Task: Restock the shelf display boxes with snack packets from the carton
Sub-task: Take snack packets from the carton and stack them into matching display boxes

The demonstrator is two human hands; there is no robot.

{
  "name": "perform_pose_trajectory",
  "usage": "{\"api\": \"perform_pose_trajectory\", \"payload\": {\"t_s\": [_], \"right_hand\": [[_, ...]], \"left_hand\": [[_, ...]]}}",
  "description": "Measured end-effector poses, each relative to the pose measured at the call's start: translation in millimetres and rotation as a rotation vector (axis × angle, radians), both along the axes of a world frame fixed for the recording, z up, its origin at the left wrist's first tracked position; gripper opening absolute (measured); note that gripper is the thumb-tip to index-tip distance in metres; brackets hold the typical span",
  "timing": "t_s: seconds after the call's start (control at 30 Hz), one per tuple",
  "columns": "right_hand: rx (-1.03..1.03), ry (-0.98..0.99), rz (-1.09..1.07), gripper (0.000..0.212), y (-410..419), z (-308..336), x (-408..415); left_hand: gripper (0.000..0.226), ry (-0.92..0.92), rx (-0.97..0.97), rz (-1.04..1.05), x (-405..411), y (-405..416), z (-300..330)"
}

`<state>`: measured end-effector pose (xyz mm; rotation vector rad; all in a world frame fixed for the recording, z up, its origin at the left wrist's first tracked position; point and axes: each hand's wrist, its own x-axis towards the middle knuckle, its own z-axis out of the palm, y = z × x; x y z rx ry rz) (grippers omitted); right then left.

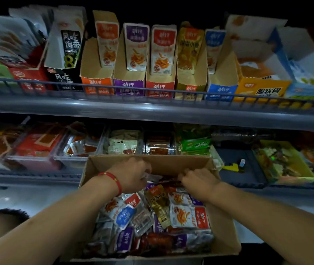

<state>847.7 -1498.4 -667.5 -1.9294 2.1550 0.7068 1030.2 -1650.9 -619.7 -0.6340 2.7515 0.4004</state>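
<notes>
Your brown cardboard carton (223, 228) of loose foil snack packets (189, 216) sits closest | both hands dug in at its far end | left hand (133, 176) fingers curled onto packets | right hand (197, 181) pinching one | half-empty cardboard display boxes (129, 81) on upper grey shelf (152, 109)

Open carton (227, 226) heaped with mixed snack packets (188, 215); display boxes (129, 81) upright on upper shelf.

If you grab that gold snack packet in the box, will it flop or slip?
Probably floppy: the gold packet looks like a thin, creased pouch. Likely slippery too, since its film shines. It seems light, lying loose on other packets in the carton.
</notes>
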Motion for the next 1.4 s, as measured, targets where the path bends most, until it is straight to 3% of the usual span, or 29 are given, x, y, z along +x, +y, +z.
{"api": "perform_pose_trajectory", "payload": {"t_s": [0.1, 0.2, 0.3, 0.37, 0.47, 0.53, 0.6, 0.67, 0.7, 0.83, 0.9, 1.03, 1.17, 1.27, 1.4], "right_hand": [[0.063, 0.005, -0.039, 0.044, 1, -10, -4], [0.098, 0.006, -0.021, 0.031, -4, -7, 2], [-0.007, -0.027, -0.016, 0.020, -7, 6, 9], [-0.168, -0.206, -0.168, 0.016, -6, 20, 9], [-0.331, -0.670, -0.491, 0.010, 1, 50, -1], [-0.391, -1.020, -0.633, 0.009, 10, 70, -6], [-0.422, -1.275, -0.695, 0.011, 18, 85, -6], [-0.411, -1.377, -0.711, 0.015, 20, 92, -2], [-0.398, -1.398, -0.707, 0.017, 19, 93, 0], [-0.372, -1.395, -0.622, 0.019, 11, 100, 15], [-0.411, -1.318, -0.565, 0.018, 7, 106, 22], [-0.713, -1.140, -0.556, 0.026, -7, 124, 33], [-1.014, -0.980, -0.508, 0.028, -31, 154, 37], [-0.979, -0.782, -0.350, 0.019, -50, 180, 35], [-0.927, -0.704, -0.247, 0.009, -71, 224, 22]], "left_hand": [[0.036, -0.035, 0.029, -0.011, -7, 5, -2], [0.034, -0.029, 0.044, -0.028, -9, 7, -3], [0.034, -0.016, 0.070, -0.002, -5, 6, -1], [0.035, 0.028, 0.097, 0.039, -3, 4, 4], [0.033, 0.111, 0.232, 0.179, -1, -2, 11], [0.033, 0.202, 0.418, 0.331, 2, -4, 16], [0.031, 0.358, 0.790, 0.527, 5, 2, 25], [0.025, 0.493, 1.131, 0.657, 4, 12, 36], [0.023, 0.558, 1.214, 0.697, 3, 14, 41], [0.009, 0.772, 1.269, 0.769, 0, 17, 54], [0.006, 0.844, 1.129, 0.734, 1, 12, 57], [0.005, 0.928, 0.732, 0.583, 7, -2, 68], [0.005, 0.962, 0.649, 0.490, 16, -8, 80], [0.008, 1.037, 0.638, 0.458, 21, -13, 89], [0.009, 1.203, 0.570, 0.516, 27, -26, 100]]}}
